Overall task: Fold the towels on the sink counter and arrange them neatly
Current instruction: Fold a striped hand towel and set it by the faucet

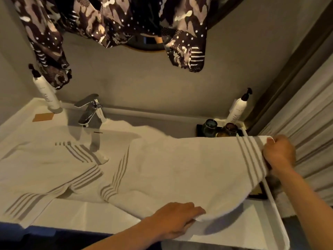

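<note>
A white towel with grey stripes (189, 165) is stretched across the right half of the sink counter (266, 230). My right hand (279, 152) grips its striped far-right corner, lifted above the counter. My left hand (176, 221) pinches the towel's near edge at the counter's front. A second striped white towel (46, 170) lies crumpled over the basin on the left, partly under the first.
A chrome faucet (90, 110) stands behind the basin. White pump bottles sit at the back left (46, 92) and back right (237, 109). Two dark cups (219, 129) rest on a black tray at the right. Patterned clothing (108, 20) hangs above. A curtain (310, 134) borders the right.
</note>
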Motion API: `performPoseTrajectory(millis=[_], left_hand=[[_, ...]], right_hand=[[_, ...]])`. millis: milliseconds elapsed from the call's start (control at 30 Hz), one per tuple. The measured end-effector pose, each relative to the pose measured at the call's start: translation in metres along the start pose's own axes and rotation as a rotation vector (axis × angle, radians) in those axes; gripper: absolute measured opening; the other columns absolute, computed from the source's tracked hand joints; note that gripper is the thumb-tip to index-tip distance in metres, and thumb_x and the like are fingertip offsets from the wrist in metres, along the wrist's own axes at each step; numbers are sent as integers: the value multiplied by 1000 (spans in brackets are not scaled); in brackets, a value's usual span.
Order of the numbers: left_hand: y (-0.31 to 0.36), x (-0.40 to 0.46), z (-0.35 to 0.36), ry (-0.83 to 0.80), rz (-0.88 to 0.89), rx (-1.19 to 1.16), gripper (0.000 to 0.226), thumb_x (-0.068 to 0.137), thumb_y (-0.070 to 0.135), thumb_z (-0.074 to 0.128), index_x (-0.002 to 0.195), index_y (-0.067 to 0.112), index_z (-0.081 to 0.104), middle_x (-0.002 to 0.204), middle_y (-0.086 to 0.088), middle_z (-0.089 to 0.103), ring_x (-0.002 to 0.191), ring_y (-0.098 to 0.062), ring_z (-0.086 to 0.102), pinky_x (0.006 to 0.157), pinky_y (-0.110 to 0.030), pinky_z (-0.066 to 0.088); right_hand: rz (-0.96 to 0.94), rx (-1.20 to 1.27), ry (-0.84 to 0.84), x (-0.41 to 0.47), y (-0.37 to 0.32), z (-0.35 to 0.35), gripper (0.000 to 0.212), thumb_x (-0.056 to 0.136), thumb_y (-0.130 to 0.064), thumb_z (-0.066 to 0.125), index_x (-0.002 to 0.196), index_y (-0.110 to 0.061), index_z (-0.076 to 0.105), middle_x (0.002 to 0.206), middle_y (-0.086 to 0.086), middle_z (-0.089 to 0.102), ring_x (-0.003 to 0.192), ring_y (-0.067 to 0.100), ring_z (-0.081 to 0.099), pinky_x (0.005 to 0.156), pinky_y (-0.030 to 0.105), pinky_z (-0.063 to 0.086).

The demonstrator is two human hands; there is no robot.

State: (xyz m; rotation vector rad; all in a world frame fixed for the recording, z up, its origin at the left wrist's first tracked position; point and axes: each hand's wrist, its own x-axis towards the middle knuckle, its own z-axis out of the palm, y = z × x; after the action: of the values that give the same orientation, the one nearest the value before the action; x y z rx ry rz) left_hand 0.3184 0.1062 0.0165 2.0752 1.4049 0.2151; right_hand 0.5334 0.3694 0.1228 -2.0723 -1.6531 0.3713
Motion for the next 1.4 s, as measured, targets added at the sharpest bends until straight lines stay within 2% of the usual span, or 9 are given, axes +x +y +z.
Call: performPoseTrajectory(millis=[100,267,567,767,867,1100,1200,1300,1400], left_hand=[[13,20,6,-113,-41,-118,44,101,57,35,129,28,50,114,-6,62,99,-27,59,83,-43,50],[-52,-7,39,263,-175,214,30,97,36,43,117,22,60,121,1,57,106,-20,54,85,-35,47],[-19,-13,37,-359,-145,-327,41,90,57,45,117,29,59,118,1,66,103,-20,62,93,-41,51],[-50,2,14,357,-280,25,24,102,36,40,112,25,58,105,4,59,89,-17,58,68,-29,42],[-71,-4,13,253,-286,98,27,104,34,37,122,25,55,112,3,55,91,-20,59,73,-34,50],[-108,-55,6,618,-701,-674,32,93,-2,43,91,17,69,92,2,72,82,-16,66,75,-29,53],[-121,-70,-13,847,-926,-1305,22,95,7,49,87,8,69,79,-9,73,73,-24,69,63,-26,52],[-135,-81,-27,823,-872,-1847,39,100,47,48,109,15,68,104,-11,75,100,-29,68,86,-37,54],[-150,-80,-20,710,-1067,-1604,42,94,47,59,121,15,61,115,-10,68,105,-31,64,89,-41,55]], right_hand=[[-94,-221,-45,12,29,2,29,99,-20,44,111,0,60,115,30,60,102,46,57,76,42,41],[-162,-488,-118,16,58,7,21,91,-18,55,97,1,59,99,29,62,89,43,61,73,45,50],[-239,-776,2,64,27,-27,10,74,-16,67,79,-8,65,79,20,59,78,39,63,74,44,56],[-90,-467,-354,11,-28,-2,15,89,-18,60,95,-4,59,90,12,56,74,25,52,59,31,41],[-49,-264,-514,-22,-60,15,18,85,-14,61,99,-2,60,93,14,60,76,24,56,57,30,44],[-142,217,-1008,-158,-148,64,23,90,-10,62,67,-4,59,58,14,52,44,18,48,45,25,38],[-105,475,-1327,-218,-167,92,8,92,-8,62,91,-6,69,85,18,71,76,25,68,74,38,60],[-565,176,-1088,-208,-133,122,20,95,-25,58,104,-13,70,101,6,74,97,24,69,86,38,55],[-708,-282,-889,-190,-81,135,47,86,-61,55,110,-20,60,108,0,67,100,22,62,77,33,48]])
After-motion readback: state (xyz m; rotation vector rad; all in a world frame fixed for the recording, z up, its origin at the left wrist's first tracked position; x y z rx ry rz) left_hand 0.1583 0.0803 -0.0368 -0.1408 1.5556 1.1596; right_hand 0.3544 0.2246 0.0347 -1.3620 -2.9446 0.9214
